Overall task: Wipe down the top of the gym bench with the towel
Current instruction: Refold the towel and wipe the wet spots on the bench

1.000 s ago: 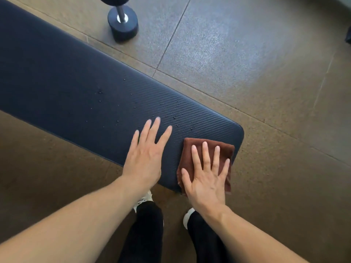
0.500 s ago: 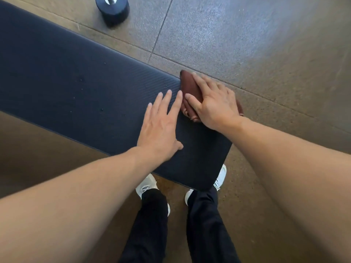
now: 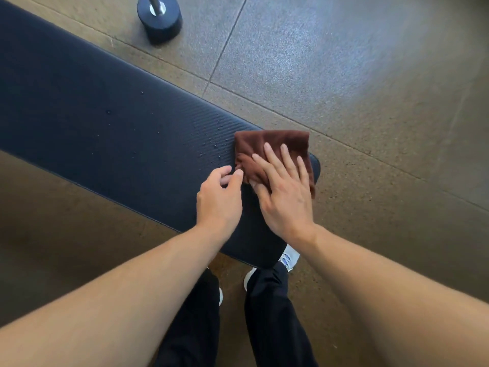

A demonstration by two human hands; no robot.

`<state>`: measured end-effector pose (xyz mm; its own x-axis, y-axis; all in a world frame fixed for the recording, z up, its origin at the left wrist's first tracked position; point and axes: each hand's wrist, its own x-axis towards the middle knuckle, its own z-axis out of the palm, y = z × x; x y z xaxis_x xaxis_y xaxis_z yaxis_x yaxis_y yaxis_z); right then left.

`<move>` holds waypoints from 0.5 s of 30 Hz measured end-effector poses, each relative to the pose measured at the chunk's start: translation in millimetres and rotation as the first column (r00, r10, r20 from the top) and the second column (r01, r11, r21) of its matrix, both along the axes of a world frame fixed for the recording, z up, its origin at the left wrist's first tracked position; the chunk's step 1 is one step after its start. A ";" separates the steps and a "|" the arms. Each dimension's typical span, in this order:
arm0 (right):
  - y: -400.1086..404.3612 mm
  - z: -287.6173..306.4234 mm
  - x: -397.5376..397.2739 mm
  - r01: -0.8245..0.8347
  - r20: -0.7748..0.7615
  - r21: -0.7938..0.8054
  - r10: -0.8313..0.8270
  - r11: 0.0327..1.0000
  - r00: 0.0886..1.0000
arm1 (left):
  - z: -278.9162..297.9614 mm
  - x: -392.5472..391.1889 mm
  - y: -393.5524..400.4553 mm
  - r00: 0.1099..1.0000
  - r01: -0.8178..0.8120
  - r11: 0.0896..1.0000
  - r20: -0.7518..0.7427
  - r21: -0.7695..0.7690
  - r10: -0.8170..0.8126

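The dark blue ribbed gym bench point(image 3: 105, 123) runs from the upper left to its rounded end at centre right. A folded brown towel point(image 3: 272, 140) lies on that end, bunched along its left edge. My right hand point(image 3: 285, 200) lies flat on the towel with straight fingers and presses it down. My left hand point(image 3: 218, 205) sits just left of it with curled fingers. Its thumb and forefinger pinch the towel's bunched left edge. Small water droplets point(image 3: 211, 144) dot the bench surface left of the towel.
A black dumbbell point(image 3: 160, 19) stands on the speckled rubber floor beyond the bench at top centre. My legs in dark trousers and white shoes point(image 3: 288, 256) are under the bench's near end. Floor tiles stretch away to the right.
My right hand has flattened on the towel, now spread on the bench's end. My left hand, flat on the bench before, has curled its fingers at the towel's left edge.
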<state>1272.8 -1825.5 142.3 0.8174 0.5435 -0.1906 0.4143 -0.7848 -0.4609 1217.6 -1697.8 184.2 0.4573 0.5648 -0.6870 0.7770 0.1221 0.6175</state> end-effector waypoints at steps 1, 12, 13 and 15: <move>0.7 4.8 -11.4 0.036 -0.054 0.043 -0.034 0.998 0.998 | 2.1 -1.1 -1.0 1.000 -0.007 1.000 -0.018 -0.026 0.006; 4.4 55.6 -60.9 0.445 -0.785 0.269 -0.073 0.854 0.616 | 17.7 -48.4 9.5 0.981 -0.168 0.972 -0.124 -0.163 0.149; 3.8 55.8 -57.2 0.500 -0.821 0.229 -0.111 0.835 0.560 | 16.9 -51.5 12.1 0.980 -0.162 0.974 -0.143 -0.158 0.140; 2.3 58.4 -41.8 0.567 -0.808 0.139 -0.238 0.812 0.539 | 16.2 -57.1 17.4 0.980 -0.137 0.981 -0.162 -0.140 0.114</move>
